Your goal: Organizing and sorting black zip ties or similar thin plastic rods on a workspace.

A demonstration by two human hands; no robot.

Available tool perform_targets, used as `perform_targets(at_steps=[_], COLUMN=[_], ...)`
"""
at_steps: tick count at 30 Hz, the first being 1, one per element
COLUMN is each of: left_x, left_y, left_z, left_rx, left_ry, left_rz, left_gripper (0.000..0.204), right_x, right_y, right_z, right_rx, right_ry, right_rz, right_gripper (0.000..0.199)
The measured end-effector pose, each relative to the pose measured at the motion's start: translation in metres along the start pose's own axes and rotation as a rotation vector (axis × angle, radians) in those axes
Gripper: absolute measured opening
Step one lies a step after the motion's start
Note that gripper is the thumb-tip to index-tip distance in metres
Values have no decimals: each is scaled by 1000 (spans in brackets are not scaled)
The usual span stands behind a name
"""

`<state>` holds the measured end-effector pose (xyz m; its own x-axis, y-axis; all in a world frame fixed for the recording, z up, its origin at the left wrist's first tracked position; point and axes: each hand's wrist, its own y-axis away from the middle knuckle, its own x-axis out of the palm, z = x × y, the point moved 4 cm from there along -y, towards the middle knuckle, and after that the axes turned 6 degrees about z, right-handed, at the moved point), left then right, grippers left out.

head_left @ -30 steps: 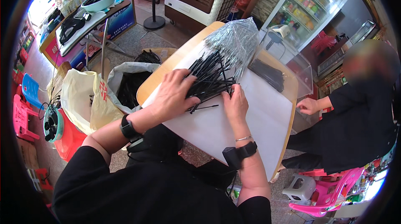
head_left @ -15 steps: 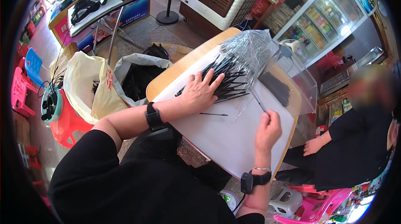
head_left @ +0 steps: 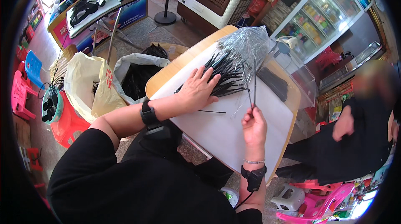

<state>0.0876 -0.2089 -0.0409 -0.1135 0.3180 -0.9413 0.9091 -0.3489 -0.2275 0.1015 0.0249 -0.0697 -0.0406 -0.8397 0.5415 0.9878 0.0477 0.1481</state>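
My left hand rests palm down with fingers spread on the near left part of a pile of thin black strips. To its right, my right hand is raised above the table, thumb and fingers pinched on two thin black strips that point away from me. What the strips are made for I cannot tell. One loose black strip lies just below the pile. Behind the pile is a clear plastic bag with fine silvery wires. A flat bundle of dark strips lies at the table's right.
The wooden-edged table carries a white sheet. A clear plastic box stands at its right edge. Left of the table are an open sack of black strips and a cream bag. A person in black sits at right.
My right hand has moved left and slightly up, and the strips in it now point more straight away from me. My left hand stays on the pile. The other person's hand has risen.
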Motion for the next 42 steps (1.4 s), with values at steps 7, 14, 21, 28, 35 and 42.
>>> perform_targets(at_steps=[7, 14, 21, 28, 35, 42], left_x=[-19, 18, 26, 27, 26, 41], left_y=[4, -11, -6, -9, 0, -3], left_z=[-36, -47, -46, -40, -54, -40], left_rx=[251, -71, -31, -155, -14, -114], left_ry=[559, 1534, 1544, 1468, 1077, 1367], left_rz=[-224, 319, 364, 155, 348, 288], left_gripper=[18, 27, 28, 21, 20, 18], right_x=[40, 64, 64, 45, 49, 23], right_y=[10, 30, 38, 29, 18, -1], right_z=[-18, -24, -23, -7, 8, 14], right_rx=[41, 88, -9, -301, -429, -202], right_ry=[-124, -135, 373, 1043, 924, 562], right_rz=[192, 339, 183, -25, -25, 45], right_gripper=[12, 21, 24, 19, 21, 11])
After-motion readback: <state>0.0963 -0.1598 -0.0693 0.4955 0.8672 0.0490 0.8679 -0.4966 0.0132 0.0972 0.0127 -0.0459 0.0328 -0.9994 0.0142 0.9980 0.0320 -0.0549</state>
